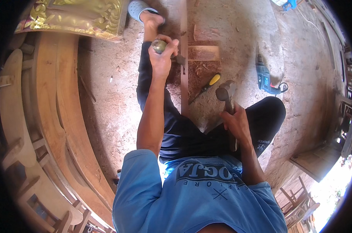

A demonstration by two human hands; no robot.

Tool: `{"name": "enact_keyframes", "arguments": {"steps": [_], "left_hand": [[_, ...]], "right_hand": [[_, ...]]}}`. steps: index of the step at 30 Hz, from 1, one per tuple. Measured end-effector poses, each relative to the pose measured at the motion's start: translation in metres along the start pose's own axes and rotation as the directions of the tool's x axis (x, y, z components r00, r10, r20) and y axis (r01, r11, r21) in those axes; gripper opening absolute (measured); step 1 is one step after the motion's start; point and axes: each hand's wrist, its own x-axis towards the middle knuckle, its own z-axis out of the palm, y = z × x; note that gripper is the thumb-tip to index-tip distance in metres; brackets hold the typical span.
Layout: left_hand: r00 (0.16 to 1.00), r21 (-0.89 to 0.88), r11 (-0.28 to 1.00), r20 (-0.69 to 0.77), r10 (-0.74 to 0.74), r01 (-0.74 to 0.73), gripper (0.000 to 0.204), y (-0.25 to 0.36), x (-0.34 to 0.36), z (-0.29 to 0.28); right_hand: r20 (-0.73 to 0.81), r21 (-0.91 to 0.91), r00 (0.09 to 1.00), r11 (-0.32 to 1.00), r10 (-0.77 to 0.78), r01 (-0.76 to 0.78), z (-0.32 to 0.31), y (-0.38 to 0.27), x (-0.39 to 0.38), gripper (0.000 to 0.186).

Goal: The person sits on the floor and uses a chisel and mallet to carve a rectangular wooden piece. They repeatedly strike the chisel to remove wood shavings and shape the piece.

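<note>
The left hand (pixel 162 55) is closed around the rounded handle of a chisel (pixel 159 46), fingers wrapped and thumb laid along it, with no gap in the grip. The chisel's dark blade points right toward a long, narrow wooden rail (pixel 184 87); whether its edge touches the wood cannot be told. The rail runs from the far edge of the scene toward the person's lap, just right of the outstretched left leg, and small dark slots show in it near the blade. The right hand (pixel 236 121) is wrapped firmly around the shaft of a hammer (pixel 224 93), its head on the far side of the fist, well apart from the chisel and to its right. Right of the rail, a pale wooden block (pixel 203 53) lies on the floor among shavings, and nearer is a slim tool with a yellow handle (pixel 214 79), resting at a slant. Farther right lies a blue power drill (pixel 265 77), its bit pointing to the far side. At the far left is a carved golden panel (pixel 75 21); nearer on the left, long brown boards (pixel 48 89) lie side by side.
</note>
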Motion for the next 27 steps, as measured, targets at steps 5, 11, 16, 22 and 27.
{"name": "enact_keyframes", "arguments": {"steps": [5, 11, 16, 22, 27], "left_hand": [[1.0, 0.027, 1.0, -0.012, -0.011, 0.011, 0.02, -0.0002, -0.0018, -0.0031], [1.0, 0.004, 1.0, -0.017, -0.011, 0.011, 0.02, -0.0001, -0.0015, -0.0009], [1.0, 0.012, 1.0, -0.015, 0.001, -0.001, 0.019, -0.0009, -0.0012, 0.0001], [1.0, 0.03, 1.0, 0.019, 0.007, -0.007, 0.017, -0.0037, -0.0028, -0.0005], [0.998, 0.02, 1.0, 0.056, 0.02, -0.022, 0.018, -0.006, -0.0048, -0.0007]], "right_hand": [[0.009, -0.014, 1.0, 1.0, -0.007, 0.007, 0.0013, -0.0008, -0.0016, 0.016], [0.029, -0.025, 0.999, 1.0, 0.013, -0.013, -0.0004, 0.0001, 0.0006, 0.022], [0.024, -0.019, 1.0, 1.0, 0.0, 0.001, -0.0003, -0.0001, 0.0014, 0.022], [0.016, -0.034, 1.0, 0.999, 0.003, -0.002, 0.0009, -0.0049, 0.0012, 0.017], [0.025, -0.037, 0.999, 0.999, -0.038, 0.039, 0.0015, -0.0093, 0.0039, 0.016]]}}
